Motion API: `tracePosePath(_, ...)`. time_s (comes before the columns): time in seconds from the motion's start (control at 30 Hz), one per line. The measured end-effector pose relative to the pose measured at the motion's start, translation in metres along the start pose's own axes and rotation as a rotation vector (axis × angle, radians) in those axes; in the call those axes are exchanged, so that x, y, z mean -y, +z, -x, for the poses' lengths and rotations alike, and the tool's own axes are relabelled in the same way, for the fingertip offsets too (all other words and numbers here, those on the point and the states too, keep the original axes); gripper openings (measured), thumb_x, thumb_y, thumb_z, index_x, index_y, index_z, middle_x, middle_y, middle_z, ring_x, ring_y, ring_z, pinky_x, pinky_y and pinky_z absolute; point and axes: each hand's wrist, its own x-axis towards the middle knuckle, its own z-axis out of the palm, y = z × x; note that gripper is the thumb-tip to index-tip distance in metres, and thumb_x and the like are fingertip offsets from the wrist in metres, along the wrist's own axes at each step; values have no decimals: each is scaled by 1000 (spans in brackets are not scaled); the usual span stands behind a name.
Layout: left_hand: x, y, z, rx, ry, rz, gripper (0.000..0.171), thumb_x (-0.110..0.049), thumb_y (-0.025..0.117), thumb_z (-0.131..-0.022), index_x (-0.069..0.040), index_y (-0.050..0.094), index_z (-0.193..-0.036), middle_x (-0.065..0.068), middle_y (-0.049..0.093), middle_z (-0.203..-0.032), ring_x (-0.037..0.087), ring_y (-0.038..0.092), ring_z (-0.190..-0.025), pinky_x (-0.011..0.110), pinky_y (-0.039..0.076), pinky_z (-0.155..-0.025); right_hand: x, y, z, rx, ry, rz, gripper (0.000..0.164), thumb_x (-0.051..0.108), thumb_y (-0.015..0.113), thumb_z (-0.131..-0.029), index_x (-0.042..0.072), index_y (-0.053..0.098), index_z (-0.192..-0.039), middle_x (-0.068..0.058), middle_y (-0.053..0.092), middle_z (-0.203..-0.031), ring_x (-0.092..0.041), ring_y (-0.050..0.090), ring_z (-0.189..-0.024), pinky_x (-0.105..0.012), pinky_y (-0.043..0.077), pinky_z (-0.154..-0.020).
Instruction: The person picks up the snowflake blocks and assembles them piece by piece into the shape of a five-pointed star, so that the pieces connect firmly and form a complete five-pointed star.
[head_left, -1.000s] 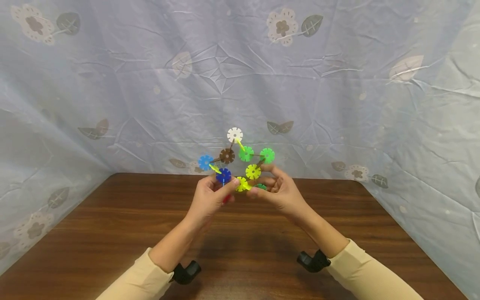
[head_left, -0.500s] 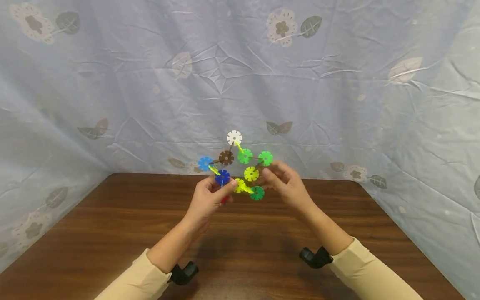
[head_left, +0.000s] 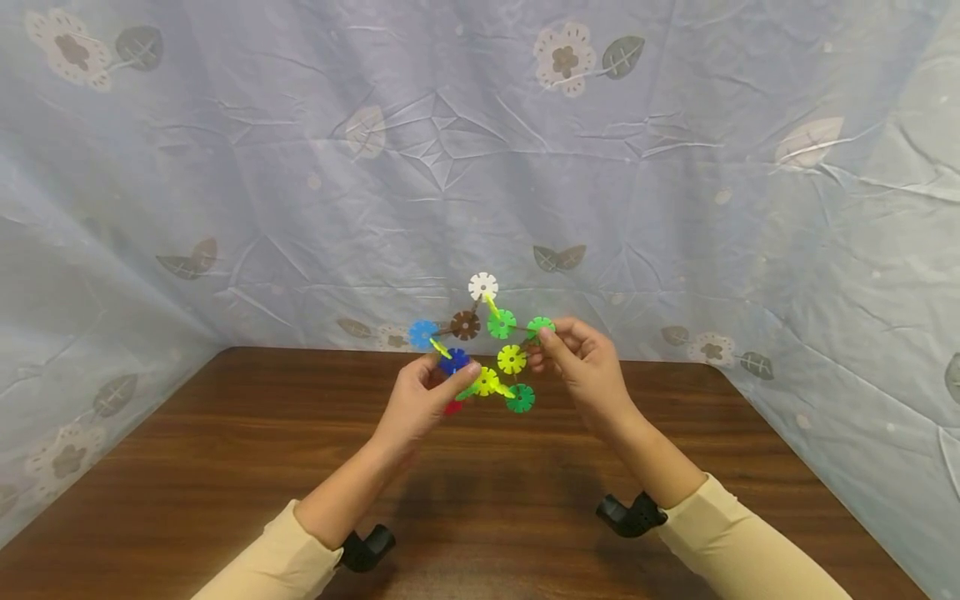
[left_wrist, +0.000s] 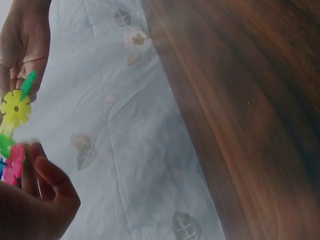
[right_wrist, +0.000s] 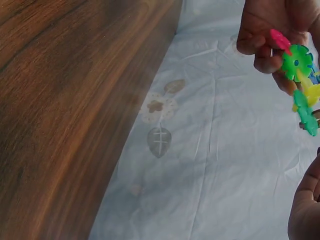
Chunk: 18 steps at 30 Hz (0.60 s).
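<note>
A star-like ring of interlocking plastic snowflake discs is held up above the table by both hands. Its white disc (head_left: 483, 287) is at the top, with a brown disc (head_left: 465, 325) and a light blue disc (head_left: 423, 334) down the left side. My left hand (head_left: 420, 400) pinches the ring at the lower left, by the dark blue disc (head_left: 453, 361); a red-pink disc (right_wrist: 280, 40) shows beside it. Between thumb and fingers, my right hand (head_left: 592, 367) pinches the right-hand green disc (head_left: 538, 329). Yellow discs (head_left: 512, 359) and a dark green disc (head_left: 521, 398) hang between the hands.
A brown wooden table (head_left: 480, 500) lies below the hands. Behind it and along both sides hangs a pale floral curtain (head_left: 442, 167). Black wrist mounts (head_left: 632, 515) stick out from the cream sleeves (head_left: 738, 533).
My right hand has left the lower yellow and dark green discs and moved up to the right-hand green disc. The ring has shifted slightly down and right; the left hand keeps its grip.
</note>
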Motion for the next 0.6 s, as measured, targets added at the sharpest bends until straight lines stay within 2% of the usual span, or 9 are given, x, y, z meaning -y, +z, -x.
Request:
tracePosePath(0.1, -4, -4, -3, -95, 89, -21, 21, -23, 61, -106, -3, 64, -110, -8, 67, -85, 11, 65, -81, 25, 55, -72, 0, -2, 1, 1, 5, -20, 8, 11, 59, -107, 10, 65, -103, 5, 74, -85, -8, 71, -76, -29, 63, -79)
tracePosePath(0.2, -9, -11, -7, -190, 180, -56, 22, -19, 58, -108, 0, 64, -114, -9, 66, -86, 10, 65, -79, 25, 55, -68, -1, -4, 2, 5, 8, -29, 9, 11, 59, -107, 11, 66, -102, 5, 74, -85, -8, 71, -76, -29, 63, -79)
tracePosePath(0.33, -11, -16, -11, -238, 253, -96, 19, -11, 62, -105, 7, 67, -110, -11, 60, -83, 8, 56, -74, 21, 49, -65, -2, -6, 2, 11, 16, -35, 9, 11, 60, -107, 11, 66, -101, 5, 74, -85, -9, 71, -77, -28, 63, -79)
tracePosePath(0.43, -11, -17, -13, -256, 270, -95, 17, -8, 66, -102, 8, 69, -105, -11, 60, -78, 7, 48, -69, 18, 42, -62, -2, -7, 3, 18, 28, -30, 8, 11, 60, -107, 10, 66, -101, 5, 75, -85, -9, 71, -77, -28, 63, -79)
tracePosePath(0.6, -13, -19, -13, -254, 230, -114, 16, -8, 69, -100, 7, 70, -105, -11, 61, -76, 5, 47, -68, 18, 40, -62, -4, -9, 4, 25, 57, -17, 8, 10, 60, -107, 10, 66, -102, 6, 75, -84, -9, 72, -77, -28, 63, -79)
